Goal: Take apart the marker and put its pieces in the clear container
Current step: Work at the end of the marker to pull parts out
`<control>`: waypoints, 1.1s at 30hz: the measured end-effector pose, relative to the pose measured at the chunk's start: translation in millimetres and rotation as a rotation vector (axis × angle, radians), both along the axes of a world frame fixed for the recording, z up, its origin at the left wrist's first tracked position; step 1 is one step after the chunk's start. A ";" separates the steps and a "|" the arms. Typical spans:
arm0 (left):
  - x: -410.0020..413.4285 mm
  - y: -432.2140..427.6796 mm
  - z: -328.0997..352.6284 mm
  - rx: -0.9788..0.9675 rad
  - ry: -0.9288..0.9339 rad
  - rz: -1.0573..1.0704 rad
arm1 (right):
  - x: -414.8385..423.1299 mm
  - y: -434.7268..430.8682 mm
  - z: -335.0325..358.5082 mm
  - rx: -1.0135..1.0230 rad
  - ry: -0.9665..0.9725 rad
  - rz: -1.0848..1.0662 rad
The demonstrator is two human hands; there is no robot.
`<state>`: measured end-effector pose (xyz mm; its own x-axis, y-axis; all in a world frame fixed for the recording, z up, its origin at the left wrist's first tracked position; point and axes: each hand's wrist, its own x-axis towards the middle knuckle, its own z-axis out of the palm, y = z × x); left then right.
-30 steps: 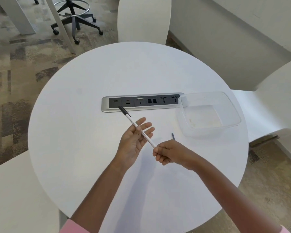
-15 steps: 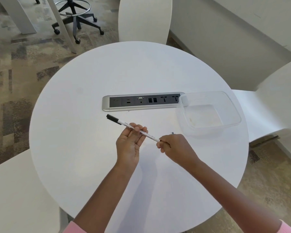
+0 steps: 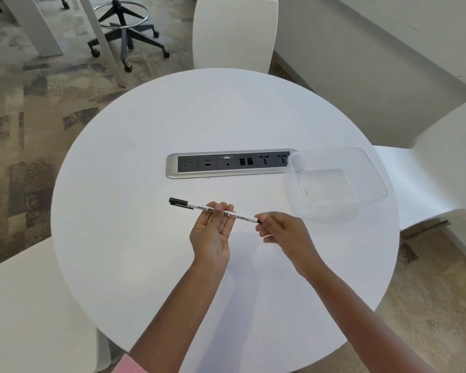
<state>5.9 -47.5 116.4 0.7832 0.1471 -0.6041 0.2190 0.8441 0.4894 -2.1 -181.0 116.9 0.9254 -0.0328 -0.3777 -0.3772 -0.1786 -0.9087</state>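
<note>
A slim white whiteboard marker (image 3: 240, 215) with a black cap (image 3: 178, 202) at its left end hovers nearly level over the round white table (image 3: 145, 265). My left hand (image 3: 213, 232) is palm up under the barrel, its fingertips curled over the middle of it. My right hand (image 3: 283, 232), slightly blurred, pinches the marker's right end. The clear container (image 3: 379, 181) stands open on the table to the right of my hands and holds no marker parts.
A silver and black power socket strip (image 3: 226, 164) is set into the table's middle, its right end touching the container. White chairs stand at the back (image 3: 234, 33), right (image 3: 441, 157) and near left (image 3: 24, 319). A wheeled stool (image 3: 127, 28) stands on the carpet behind.
The marker has swung from pointing steeply away to lying almost level. My left fingers have curled over its barrel. My right hand shifted right and now covers a small grey piece on the table.
</note>
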 end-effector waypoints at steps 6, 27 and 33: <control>-3.4 0.4 0.0 0.006 0.001 -0.022 | -4.0 -4.8 4.4 0.442 0.296 -0.176; -7.3 0.6 4.1 -0.022 0.022 0.033 | -5.4 14.2 -1.6 0.182 -0.119 -0.199; -5.3 -0.9 8.9 -0.108 0.085 0.007 | -8.6 8.1 -8.1 -0.366 -0.730 -0.019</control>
